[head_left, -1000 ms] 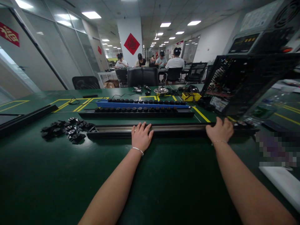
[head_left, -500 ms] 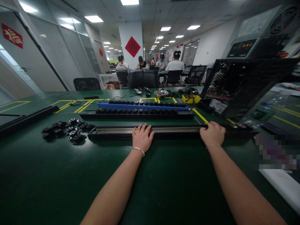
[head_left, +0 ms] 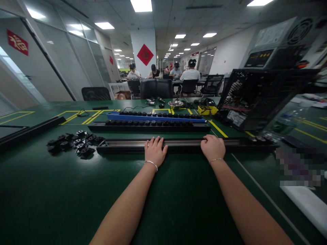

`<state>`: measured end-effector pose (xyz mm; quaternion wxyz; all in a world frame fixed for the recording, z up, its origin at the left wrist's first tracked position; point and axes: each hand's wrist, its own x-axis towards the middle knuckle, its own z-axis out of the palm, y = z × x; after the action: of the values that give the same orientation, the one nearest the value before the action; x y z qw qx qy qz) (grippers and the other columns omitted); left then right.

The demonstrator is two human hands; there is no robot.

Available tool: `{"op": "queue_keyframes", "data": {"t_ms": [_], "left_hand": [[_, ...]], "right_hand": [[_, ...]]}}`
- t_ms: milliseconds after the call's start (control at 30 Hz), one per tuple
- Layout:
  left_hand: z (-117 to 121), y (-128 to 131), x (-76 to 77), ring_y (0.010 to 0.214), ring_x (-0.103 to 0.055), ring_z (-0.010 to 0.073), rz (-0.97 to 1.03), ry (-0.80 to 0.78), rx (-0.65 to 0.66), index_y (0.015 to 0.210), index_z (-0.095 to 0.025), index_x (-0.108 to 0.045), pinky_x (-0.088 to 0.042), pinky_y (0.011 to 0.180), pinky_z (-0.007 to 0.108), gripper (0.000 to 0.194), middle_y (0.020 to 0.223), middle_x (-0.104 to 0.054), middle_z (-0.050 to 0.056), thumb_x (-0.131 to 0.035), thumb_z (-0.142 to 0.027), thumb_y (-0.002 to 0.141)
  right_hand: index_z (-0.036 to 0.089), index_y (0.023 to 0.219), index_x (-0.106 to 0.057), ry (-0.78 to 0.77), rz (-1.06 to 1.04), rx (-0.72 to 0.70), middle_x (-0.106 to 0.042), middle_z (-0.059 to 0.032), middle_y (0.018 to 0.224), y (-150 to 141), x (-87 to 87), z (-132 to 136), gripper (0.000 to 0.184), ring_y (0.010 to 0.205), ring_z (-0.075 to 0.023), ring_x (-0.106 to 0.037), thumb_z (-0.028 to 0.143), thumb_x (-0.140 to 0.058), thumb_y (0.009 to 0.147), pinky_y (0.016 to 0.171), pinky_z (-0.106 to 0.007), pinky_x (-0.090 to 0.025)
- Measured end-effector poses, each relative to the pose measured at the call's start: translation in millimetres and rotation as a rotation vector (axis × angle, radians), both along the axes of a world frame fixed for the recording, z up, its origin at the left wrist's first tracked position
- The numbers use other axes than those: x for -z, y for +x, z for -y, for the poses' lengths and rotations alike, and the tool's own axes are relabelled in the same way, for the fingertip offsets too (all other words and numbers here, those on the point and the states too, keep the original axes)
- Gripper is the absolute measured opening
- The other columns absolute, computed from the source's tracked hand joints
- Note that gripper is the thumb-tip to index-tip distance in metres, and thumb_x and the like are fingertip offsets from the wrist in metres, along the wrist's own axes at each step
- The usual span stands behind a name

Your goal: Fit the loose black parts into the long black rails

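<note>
Fingers of the person's left hand (head_left: 155, 154) are spread a little apart, their tips over the near rim of a long black rail with a pale metallic channel (head_left: 184, 148); those of the right hand (head_left: 213, 148) are curled and bunched closely, though whether they pinch the rail cannot be told. The right hand has just travelled inward along the rail from near its right end, while the left has hardly moved. As a judgement, the left steadies the rail as the right passes along it, and the stretch between them is now shorter

Both forearms reach up from the lower edge, converging slightly, palms down, with a thin silvery bracelet at each wrist. The rail lies lengthwise across the green tabletop (head_left: 63, 194), in front of the person, with small dark pieces (head_left: 261, 140) at its right end. Just beside its left end sits a loose heap of black angular parts (head_left: 83, 149). Farther off runs a second black rail (head_left: 150, 129) carrying a row of round black parts, then a blue rail (head_left: 114, 117) similarly lined. Beyond are a shiny metal bowl (head_left: 175, 106) and a small yellow container (head_left: 212, 111)
</note>
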<state>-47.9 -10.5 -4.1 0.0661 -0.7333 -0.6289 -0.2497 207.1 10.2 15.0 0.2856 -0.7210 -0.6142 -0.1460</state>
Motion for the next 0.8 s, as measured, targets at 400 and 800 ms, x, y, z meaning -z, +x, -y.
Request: {"op": "queue_keyframes", "data": {"t_ms": [400,800], "left_hand": [[0,2,-2.0,0.133,-0.035,0.0222,-0.036,-0.029,-0.04,0.134,-0.023,-0.047,-0.018,0.112,0.046,0.056,0.14,-0.047,0.002,-0.025,-0.051,0.09],[1,2,-4.9,0.134,-0.033,0.0226,-0.061,-0.062,-0.039,0.136,-0.025,-0.044,-0.017,0.112,0.046,0.056,0.142,-0.045,0.002,-0.024,-0.05,0.09]], "right_hand": [[0.014,0.098,-0.072,-0.136,-0.01,-0.06,-0.067,-0.0051,0.112,-44,-12.5,7,0.037,0.097,-0.0208,-0.057,0.022,-0.039,0.083,0.088,-0.032,-0.037],[0.014,0.1,-0.07,-0.2,0.019,-0.173,-0.067,-0.0061,0.113,-82,-15.5,3,0.038,0.104,-0.0193,-0.056,0.022,-0.037,0.086,0.089,-0.032,-0.034]]}}
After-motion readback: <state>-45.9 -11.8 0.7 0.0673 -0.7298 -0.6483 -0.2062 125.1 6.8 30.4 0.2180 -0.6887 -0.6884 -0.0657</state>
